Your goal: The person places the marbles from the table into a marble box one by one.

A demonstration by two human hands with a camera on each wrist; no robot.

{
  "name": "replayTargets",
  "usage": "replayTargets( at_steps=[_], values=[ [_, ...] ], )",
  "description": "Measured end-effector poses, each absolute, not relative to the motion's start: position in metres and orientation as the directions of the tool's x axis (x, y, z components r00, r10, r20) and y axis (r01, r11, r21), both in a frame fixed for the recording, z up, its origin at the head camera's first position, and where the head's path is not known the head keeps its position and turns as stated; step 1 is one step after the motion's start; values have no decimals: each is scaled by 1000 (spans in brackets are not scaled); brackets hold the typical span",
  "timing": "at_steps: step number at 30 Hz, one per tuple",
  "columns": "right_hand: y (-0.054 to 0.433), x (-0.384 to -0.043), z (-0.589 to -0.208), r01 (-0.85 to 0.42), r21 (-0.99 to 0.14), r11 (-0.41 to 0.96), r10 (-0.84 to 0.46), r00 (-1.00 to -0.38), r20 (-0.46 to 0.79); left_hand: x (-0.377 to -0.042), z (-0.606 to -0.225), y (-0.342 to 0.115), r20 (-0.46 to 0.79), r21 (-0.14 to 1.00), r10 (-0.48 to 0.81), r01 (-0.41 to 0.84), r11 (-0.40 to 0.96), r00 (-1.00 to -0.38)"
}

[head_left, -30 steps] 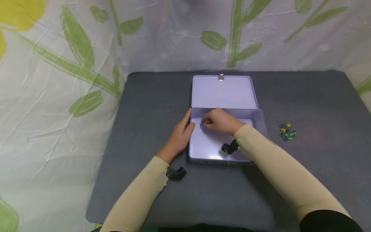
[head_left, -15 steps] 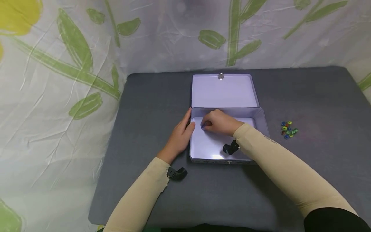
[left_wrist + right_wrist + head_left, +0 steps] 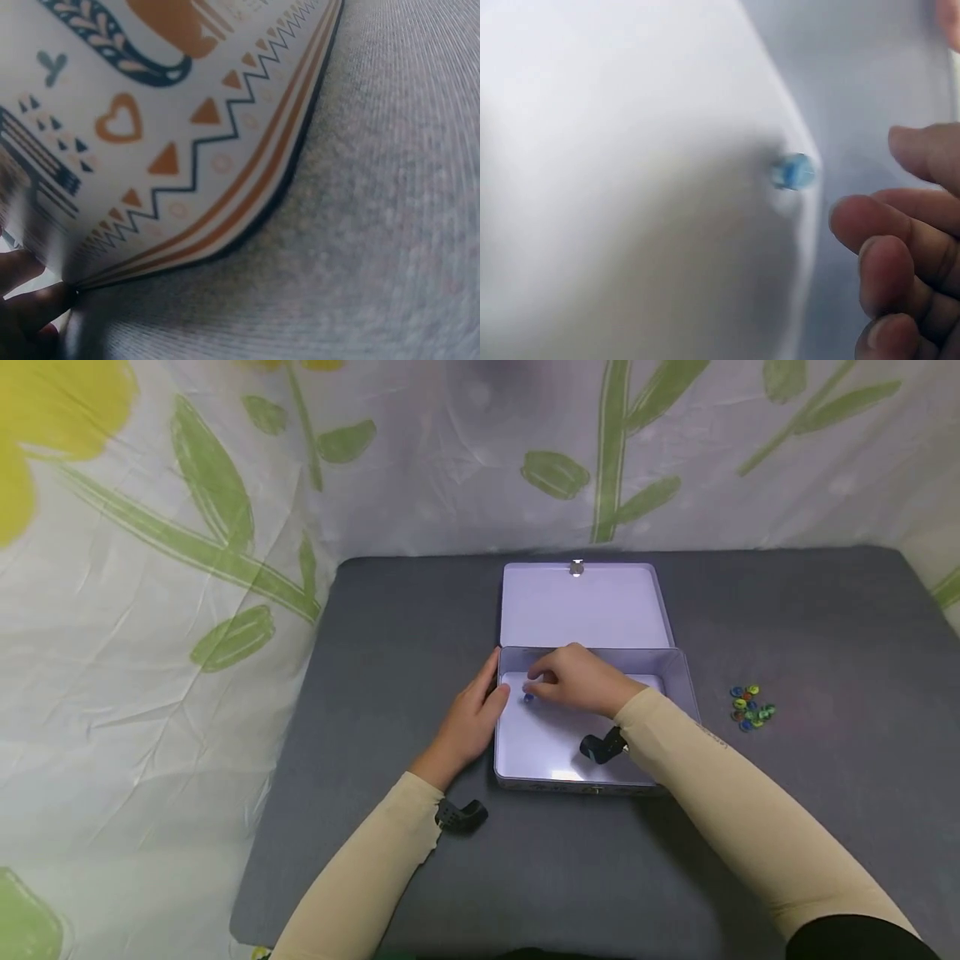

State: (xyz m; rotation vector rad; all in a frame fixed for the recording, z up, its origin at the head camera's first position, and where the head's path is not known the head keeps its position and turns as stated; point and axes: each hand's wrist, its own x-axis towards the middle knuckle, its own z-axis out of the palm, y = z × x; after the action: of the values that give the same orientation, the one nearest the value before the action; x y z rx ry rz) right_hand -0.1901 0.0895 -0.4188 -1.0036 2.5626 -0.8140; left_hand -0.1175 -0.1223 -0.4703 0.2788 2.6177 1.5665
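A small clear glass marble with blue inside (image 3: 793, 172) lies on the floor of an open pale lilac tin box (image 3: 540, 752), near its left wall. Just above and beside the marble is my right hand (image 3: 585, 681). Its thumb and fingers are loosely bent, apart from one another and clear of the marble in the right wrist view. My left hand (image 3: 468, 718) rests along the box's left side, fingers straight against the outer wall and thumb at the rim. In the left wrist view the box's printed outer wall (image 3: 165, 112) fills the upper left, with fingertips at its edge.
The hinged lid (image 3: 585, 606) lies back behind the box, its metal clasp (image 3: 576, 568) at the far edge. Right of the box, a small pile of blue, yellow, green and red pieces (image 3: 752, 710) sits on the grey table (image 3: 390, 635). A leaf-patterned sheet (image 3: 450, 468) hangs behind.
The right hand's fingers have let go of the blue marble and moved slightly up and away; it now sits on the box floor. The left hand stays at the box's side.
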Motion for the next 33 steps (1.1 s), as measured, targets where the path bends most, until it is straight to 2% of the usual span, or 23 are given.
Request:
replayTargets(
  at_steps=[6, 11, 18, 33],
  values=[
    [97, -192, -411, -482, -652, 585, -642, -767, -9, -122, -475, -122, 41, 877, 185, 125, 465, -982],
    [100, -185, -406, -463, -690, 556, -637, -771, 4, -117, -478, -121, 16, 877, 182, 101, 469, -983],
    [110, -181, -381, -440, -719, 538, -585, -809, 57, -119, -481, -123, 38, 883, 175, 115, 455, -984],
    [194, -184, -358, -271, -691, 670, -298, -951, 83, -122, -475, -123, 53, 876, 188, 136, 463, -981]
  ],
)
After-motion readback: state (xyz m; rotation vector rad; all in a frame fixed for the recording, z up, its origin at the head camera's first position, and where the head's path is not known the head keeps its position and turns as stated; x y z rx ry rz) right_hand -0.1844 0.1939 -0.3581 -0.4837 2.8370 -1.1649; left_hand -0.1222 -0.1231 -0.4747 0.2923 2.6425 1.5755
